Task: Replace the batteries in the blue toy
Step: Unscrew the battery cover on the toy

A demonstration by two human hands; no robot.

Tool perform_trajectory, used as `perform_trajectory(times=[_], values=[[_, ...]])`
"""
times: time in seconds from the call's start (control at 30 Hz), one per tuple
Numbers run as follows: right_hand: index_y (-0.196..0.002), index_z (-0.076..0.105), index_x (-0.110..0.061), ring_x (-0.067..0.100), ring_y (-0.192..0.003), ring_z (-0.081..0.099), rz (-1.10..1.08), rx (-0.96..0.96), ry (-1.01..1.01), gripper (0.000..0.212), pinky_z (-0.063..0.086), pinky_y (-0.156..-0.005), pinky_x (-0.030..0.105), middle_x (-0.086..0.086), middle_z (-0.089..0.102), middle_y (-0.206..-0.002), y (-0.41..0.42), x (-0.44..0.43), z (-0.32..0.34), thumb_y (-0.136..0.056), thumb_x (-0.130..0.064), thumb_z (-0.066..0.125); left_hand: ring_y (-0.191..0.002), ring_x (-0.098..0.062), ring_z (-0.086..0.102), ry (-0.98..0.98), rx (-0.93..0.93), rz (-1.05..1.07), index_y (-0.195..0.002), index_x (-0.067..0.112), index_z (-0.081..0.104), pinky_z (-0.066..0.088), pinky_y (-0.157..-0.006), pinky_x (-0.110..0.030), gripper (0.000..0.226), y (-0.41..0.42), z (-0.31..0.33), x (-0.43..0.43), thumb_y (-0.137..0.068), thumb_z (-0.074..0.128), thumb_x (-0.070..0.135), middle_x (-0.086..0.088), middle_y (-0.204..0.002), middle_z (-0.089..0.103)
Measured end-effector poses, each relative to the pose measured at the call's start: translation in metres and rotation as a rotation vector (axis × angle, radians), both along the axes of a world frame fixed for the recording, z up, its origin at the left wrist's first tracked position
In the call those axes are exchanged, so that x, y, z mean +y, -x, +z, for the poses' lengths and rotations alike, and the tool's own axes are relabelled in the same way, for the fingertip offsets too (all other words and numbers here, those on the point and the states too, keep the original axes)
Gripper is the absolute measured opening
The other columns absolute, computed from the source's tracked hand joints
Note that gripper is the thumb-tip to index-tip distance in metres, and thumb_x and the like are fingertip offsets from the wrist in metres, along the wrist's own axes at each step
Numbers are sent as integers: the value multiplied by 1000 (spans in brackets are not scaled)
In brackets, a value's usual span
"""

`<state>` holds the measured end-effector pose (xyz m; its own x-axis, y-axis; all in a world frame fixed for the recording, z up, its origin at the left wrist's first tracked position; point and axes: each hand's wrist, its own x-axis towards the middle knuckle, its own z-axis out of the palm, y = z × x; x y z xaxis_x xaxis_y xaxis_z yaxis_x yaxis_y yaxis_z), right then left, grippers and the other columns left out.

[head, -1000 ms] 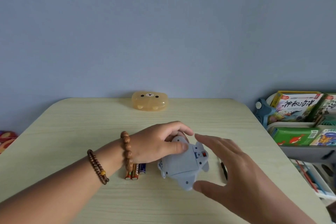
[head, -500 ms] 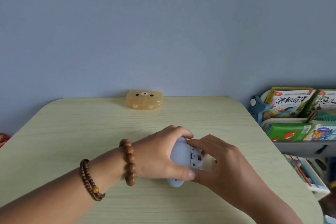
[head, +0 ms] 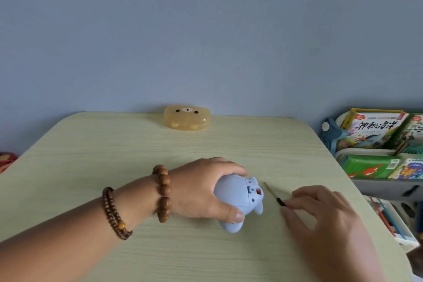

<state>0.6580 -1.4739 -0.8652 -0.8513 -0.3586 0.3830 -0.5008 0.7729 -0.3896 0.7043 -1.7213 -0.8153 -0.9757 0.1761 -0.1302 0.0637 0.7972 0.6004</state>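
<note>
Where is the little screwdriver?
The screwdriver lies on the table, right of the blue toy, under the right hand's fingertips.

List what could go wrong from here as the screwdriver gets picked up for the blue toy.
1. The screwdriver is thin and lies flat on the table; the right hand, only at its handle, may fumble it or roll it away.
2. The blue toy is rounded and held by the left hand alone, so it could twist under tool pressure.
</note>
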Motion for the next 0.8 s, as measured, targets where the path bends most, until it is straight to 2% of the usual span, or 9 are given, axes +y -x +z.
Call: perform_trajectory(times=[0.07,0.13,0.2,0.3,0.4,0.5,0.6,0.8], values=[[-69,76,-31,15,-75,64,-6,-3,11,21,48,-64,23,-16,70,-83,-1,-1,3,-68,-15,89,-113,-4,54,-5,10,29,-138,39,39,47,-97,-26,82,-2,-3,0,-67,78,54,18,-130,50],[-70,72,-32,5,-71,67,-41,-71,150,25,49,-61,13,-17,72,-70,-1,-1,18,-74,-12,85,-106,-7,57,-49,19,97,-127,41,30,51,-90,-28,83,-8,-7,1,-62,77,59,13,-124,51],[-71,74,-29,-2,-65,69,-26,-159,376,23,51,-62,6,-16,75,-66,2,1,38,-80,-9,80,-103,-8,59,-69,41,137,-115,41,29,53,-87,-32,78,-12,-9,3,-57,76,62,12,-120,52],[-79,78,-31,5,-58,70,126,-220,548,23,56,-60,15,-7,78,-68,0,1,70,-79,-8,78,-90,-7,61,-65,50,132,-108,41,38,52,-73,-25,67,-13,-7,5,-60,82,56,12,-105,56],[-71,77,-33,4,-65,69,183,-137,415,16,48,-57,6,-16,75,-71,-8,-9,81,-76,-19,80,-84,-9,61,-113,47,137,-103,42,43,51,-68,-24,61,-13,-5,4,-61,86,52,12,-97,58],[-74,72,-36,0,-78,66,202,-11,221,12,44,-62,4,-26,69,-87,-13,-15,81,-83,-32,79,-81,-10,61,-154,29,132,-101,42,45,51,-67,-24,59,-16,-4,2,-61,88,49,10,-95,60],[-75,71,-35,-1,-81,64,222,5,206,8,43,-65,4,-27,67,-93,-15,-17,76,-81,-36,66,-84,-13,63,-167,27,125,-102,41,46,52,-69,-26,58,-16,-2,2,-62,89,46,9,-96,62],[-77,71,-34,2,-81,65,247,-2,188,8,46,-66,10,-24,68,-93,-18,-20,77,-81,-34,65,-83,-12,63,-166,29,121,-101,41,46,50,-66,-23,58,-17,-1,1,-62,89,45,9,-95,61]])
